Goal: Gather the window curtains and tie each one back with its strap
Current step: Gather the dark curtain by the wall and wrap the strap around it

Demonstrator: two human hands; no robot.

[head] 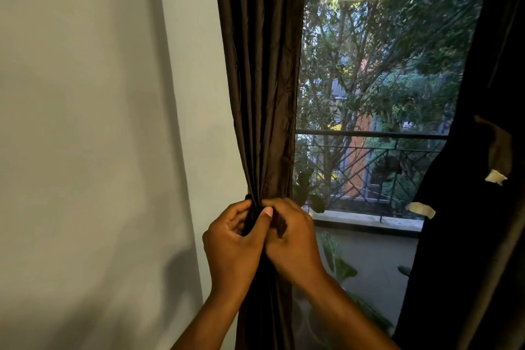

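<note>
A dark brown left curtain (pixel 261 79) hangs gathered into a narrow bunch at the window's left edge. My left hand (pixel 233 247) and my right hand (pixel 295 244) meet at the bunch's narrowest point, fingers curled and pinching dark fabric there. A short dark strip, seemingly the strap (pixel 279 223), shows between my right thumb and fingers; most of it is hidden by the hands. The right curtain (pixel 480 150) hangs dark at the frame's right side, with a brown strap loop (pixel 501 148) on it.
A pale wall (pixel 99 122) fills the left. Behind the window glass (pixel 377 65) are trees, a balcony railing (pixel 369 136) and potted plants. Two pale tags (pixel 420 210) stick out from the right curtain.
</note>
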